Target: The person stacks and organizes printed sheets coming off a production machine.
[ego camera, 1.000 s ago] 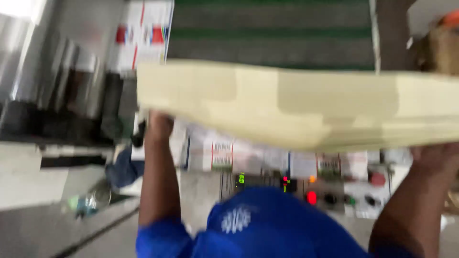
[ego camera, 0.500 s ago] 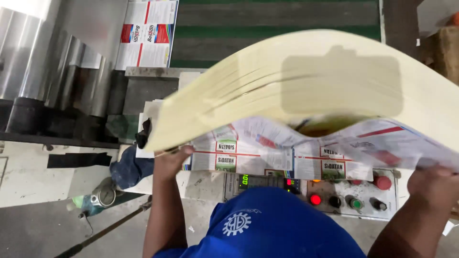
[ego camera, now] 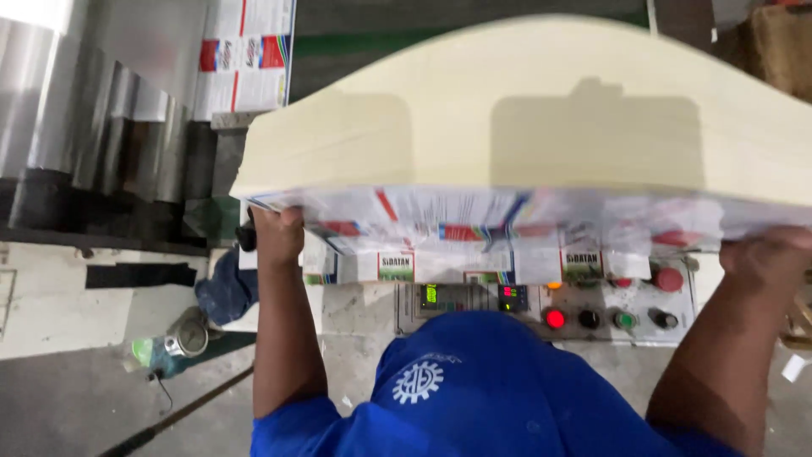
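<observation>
A thick stack of cream sheets (ego camera: 524, 127) with colour-printed undersides arches upward across the head view. My left hand (ego camera: 277, 233) grips its lower left corner from beneath. My right hand (ego camera: 774, 258) holds the lower right edge. The stack bows in the middle and hides most of what lies behind it. Below it I see my blue shirt (ego camera: 482, 398).
A control panel (ego camera: 550, 309) with lit displays and red, black and green buttons sits under the stack. Shiny metal rollers (ego camera: 93, 118) stand at the left. Printed sheets (ego camera: 245, 55) lie at the top left. A blue rag (ego camera: 224, 288) and a small can (ego camera: 188, 338) rest below.
The stack has risen and bent into a higher arch, tipping its cream face toward the camera. Both hands have stayed on its lower corners.
</observation>
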